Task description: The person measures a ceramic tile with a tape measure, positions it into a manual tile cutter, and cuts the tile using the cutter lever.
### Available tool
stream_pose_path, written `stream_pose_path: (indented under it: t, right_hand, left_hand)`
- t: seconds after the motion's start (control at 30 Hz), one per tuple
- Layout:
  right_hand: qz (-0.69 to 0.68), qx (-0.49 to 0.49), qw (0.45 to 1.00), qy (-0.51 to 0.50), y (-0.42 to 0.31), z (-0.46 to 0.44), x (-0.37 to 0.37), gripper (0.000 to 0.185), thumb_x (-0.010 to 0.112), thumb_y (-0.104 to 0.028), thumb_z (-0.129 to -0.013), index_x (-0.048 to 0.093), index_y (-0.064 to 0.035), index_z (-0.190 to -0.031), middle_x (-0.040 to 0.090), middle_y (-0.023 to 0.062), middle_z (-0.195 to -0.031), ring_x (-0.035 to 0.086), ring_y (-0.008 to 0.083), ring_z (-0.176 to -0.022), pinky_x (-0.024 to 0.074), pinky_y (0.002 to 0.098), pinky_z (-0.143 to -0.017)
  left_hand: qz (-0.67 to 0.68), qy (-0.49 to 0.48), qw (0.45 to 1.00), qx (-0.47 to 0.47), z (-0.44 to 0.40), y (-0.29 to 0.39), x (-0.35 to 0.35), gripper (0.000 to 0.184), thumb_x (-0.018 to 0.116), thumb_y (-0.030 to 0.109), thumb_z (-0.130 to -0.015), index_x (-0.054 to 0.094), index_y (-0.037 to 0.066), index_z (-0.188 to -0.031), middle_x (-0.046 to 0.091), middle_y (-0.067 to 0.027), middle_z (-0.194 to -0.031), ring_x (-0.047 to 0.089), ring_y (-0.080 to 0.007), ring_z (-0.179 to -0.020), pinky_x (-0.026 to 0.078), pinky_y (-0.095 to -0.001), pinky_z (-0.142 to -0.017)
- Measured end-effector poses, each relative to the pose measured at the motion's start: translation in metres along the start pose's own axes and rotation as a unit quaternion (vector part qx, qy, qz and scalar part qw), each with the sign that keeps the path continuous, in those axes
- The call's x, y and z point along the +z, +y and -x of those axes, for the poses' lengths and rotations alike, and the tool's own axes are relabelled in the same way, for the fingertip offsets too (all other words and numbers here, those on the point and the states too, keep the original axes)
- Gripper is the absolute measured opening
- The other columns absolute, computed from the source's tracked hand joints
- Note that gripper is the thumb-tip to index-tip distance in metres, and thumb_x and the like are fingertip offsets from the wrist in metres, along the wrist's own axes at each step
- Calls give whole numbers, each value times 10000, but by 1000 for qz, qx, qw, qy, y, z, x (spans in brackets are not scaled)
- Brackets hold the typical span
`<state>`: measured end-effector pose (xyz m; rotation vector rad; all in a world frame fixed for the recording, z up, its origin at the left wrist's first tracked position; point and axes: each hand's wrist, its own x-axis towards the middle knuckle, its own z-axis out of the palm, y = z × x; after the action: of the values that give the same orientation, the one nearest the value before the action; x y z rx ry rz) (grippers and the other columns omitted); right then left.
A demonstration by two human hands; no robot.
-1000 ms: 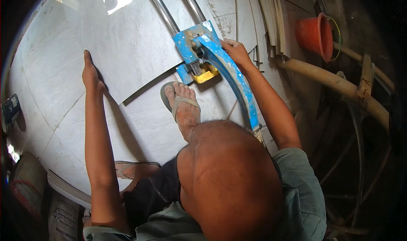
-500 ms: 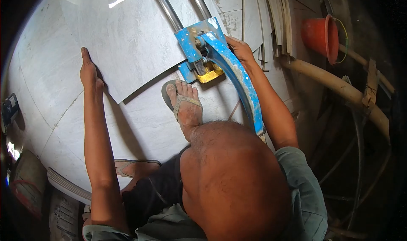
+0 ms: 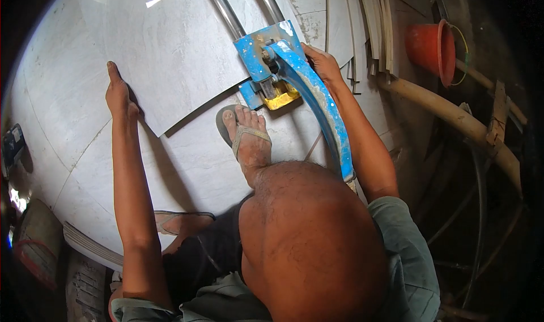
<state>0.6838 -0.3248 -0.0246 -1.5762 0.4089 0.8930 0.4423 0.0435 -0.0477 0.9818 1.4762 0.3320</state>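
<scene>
A large pale grey floor tile lies beneath the two steel rails of a manual tile cutter, its near edge raised off the floor. My left hand grips the tile's left edge, thumb on top and fingers hidden below. The cutter's blue carriage sits at the near end of the rails, and its worn blue handle slopes down toward my knee. Beside the carriage, my right hand is closed, partly behind the handle; what it grips is hidden. A yellow piece shows under the carriage.
My sandalled foot stands just in front of the cutter. Tile strips lean at the right, near a red bucket and a bamboo pole. Stacked tiles lie at the lower left.
Both hands, the tile and the cutter hold almost the same positions. Only a very slight shift of the view is visible.
</scene>
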Motion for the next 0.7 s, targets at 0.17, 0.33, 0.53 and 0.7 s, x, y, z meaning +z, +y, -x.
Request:
stream_pose_path:
  t: [0.17, 0.33, 0.53, 0.7]
  right_hand:
    - [12, -2, 1000, -7, 2, -1, -4, 231, 759, -213, -930, 710, 6, -986, 574, -37, -745, 471, 35, -596, 387, 167, -527]
    - [53, -21, 998, -18, -4, 9, -1, 239, 762, -217, -927, 724, 12, -984, 605, -26, -749, 484, 29, -607, 390, 168, -524]
    - [66, -29, 997, -23, -3, 7, -3, 282, 756, -211, -929, 715, 57, -1006, 635, -6, -760, 513, 43, -590, 419, 202, -501]
    - [372, -132, 917, 55, -24, 46, -9, 600, 684, -462, -947, 634, 61, -1236, 655, 62, -815, 599, 112, -621, 480, 254, -538]
  left_hand:
    - [25, 26, 999, -3, -14, -6, -2, 884, 617, 641, -932, 537, -145, -1329, 614, -220, -1337, 609, -313, -1193, 457, -404, -1058]
    - [9, 25, 1000, -12, -13, -5, -2, 943, 622, 663, -915, 496, -158, -1362, 590, -243, -1360, 591, -332, -1223, 448, -423, -1070]
    - [3, 29, 1000, -4, -13, -7, -3, 964, 614, 672, -913, 476, -154, -1390, 552, -241, -1415, 572, -351, -1257, 435, -434, -1082]
    - [-1, 19, 1000, 8, -16, -7, -3, 953, 595, 680, -919, 482, -140, -1393, 549, -242, -1418, 567, -352, -1255, 436, -437, -1079]
